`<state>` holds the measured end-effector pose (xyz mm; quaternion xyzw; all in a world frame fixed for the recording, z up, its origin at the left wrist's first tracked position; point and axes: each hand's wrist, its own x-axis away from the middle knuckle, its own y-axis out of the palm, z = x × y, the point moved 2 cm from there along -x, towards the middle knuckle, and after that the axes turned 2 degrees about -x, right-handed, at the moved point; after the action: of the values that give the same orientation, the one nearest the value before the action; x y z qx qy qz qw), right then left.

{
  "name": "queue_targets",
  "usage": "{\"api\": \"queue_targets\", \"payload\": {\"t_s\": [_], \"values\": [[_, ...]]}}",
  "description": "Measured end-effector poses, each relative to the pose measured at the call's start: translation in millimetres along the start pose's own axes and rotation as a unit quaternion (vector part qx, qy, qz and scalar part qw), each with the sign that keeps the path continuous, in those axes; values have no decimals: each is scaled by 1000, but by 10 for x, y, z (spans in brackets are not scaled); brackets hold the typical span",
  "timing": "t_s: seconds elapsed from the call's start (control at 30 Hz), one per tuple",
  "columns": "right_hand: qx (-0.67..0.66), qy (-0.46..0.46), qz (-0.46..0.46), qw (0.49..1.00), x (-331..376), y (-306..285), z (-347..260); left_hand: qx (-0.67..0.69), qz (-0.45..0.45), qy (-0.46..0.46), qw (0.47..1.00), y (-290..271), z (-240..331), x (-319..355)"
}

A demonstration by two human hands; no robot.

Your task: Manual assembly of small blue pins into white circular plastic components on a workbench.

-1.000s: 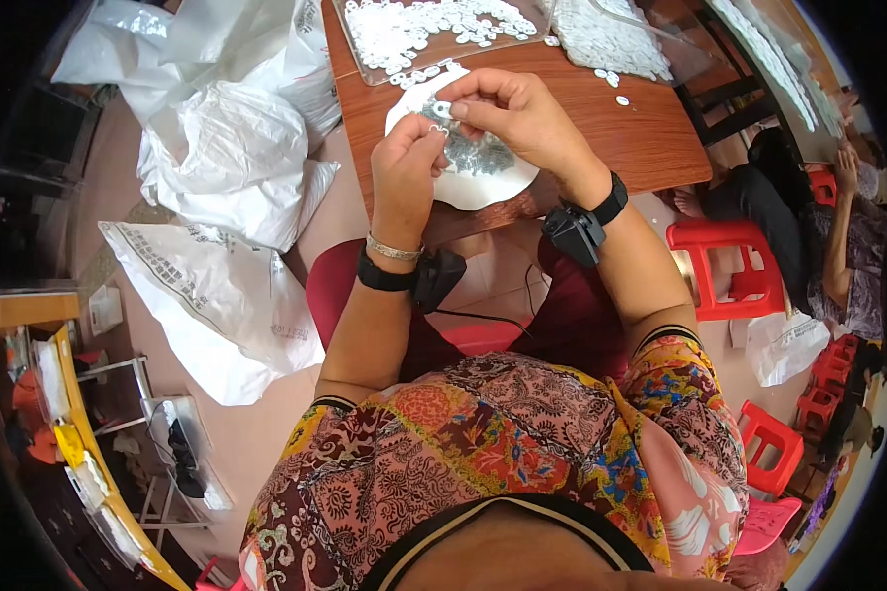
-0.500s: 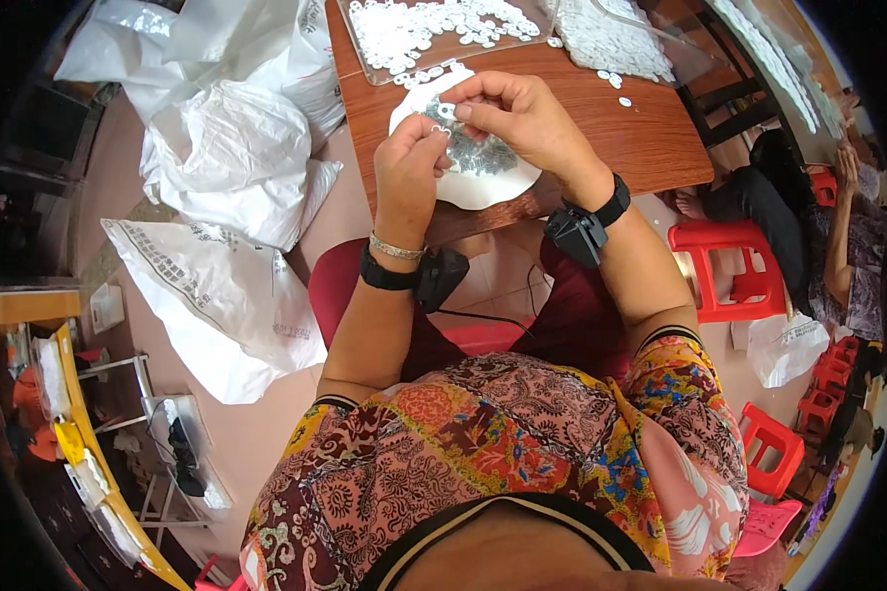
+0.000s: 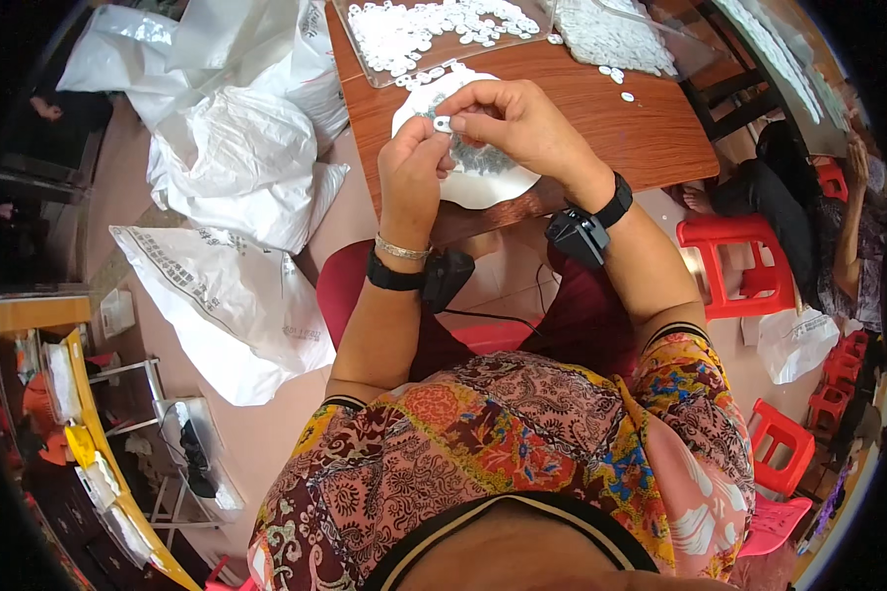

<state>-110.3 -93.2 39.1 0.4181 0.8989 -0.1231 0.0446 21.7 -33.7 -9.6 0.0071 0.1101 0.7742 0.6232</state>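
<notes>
The fingers first: the right hand point(image 3: 532, 123) pinches a white oval piece point(image 3: 443, 124) between thumb and index fingertip; the left hand point(image 3: 411, 169) has thumb and forefinger closed together at its 9 o'clock end, though I cannot tell what lies between them. The piece is held above a white dish point(image 3: 493, 189), its long axis running roughly from 9 to 3 o'clock, with a dark spot showing; which end is the front is too small to tell. Small grey pieces point(image 3: 478, 161) lie in the dish, from 4 to 5 o'clock of the pinch. Under it is a wooden table point(image 3: 631, 138). Toward 11 to 12 o'clock, a clear tray point(image 3: 367, 71) holds many similar white pieces point(image 3: 394, 34). Farther, at 2 o'clock, lies a denser white heap point(image 3: 616, 39). Off the table, white sacks point(image 3: 237, 163) slump at 9 o'clock; a red stool point(image 3: 731, 231) stands at 4.
</notes>
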Motion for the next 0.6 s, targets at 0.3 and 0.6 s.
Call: {"api": "queue_targets", "payload": {"t_s": [0.3,0.6], "values": [[-47,3,39,998,-20,-69,37,23,14,5,1000,-20,-14,-8],[-22,17,40,999,-16,-42,18,21,16,2,1000,-18,5,1]]}}
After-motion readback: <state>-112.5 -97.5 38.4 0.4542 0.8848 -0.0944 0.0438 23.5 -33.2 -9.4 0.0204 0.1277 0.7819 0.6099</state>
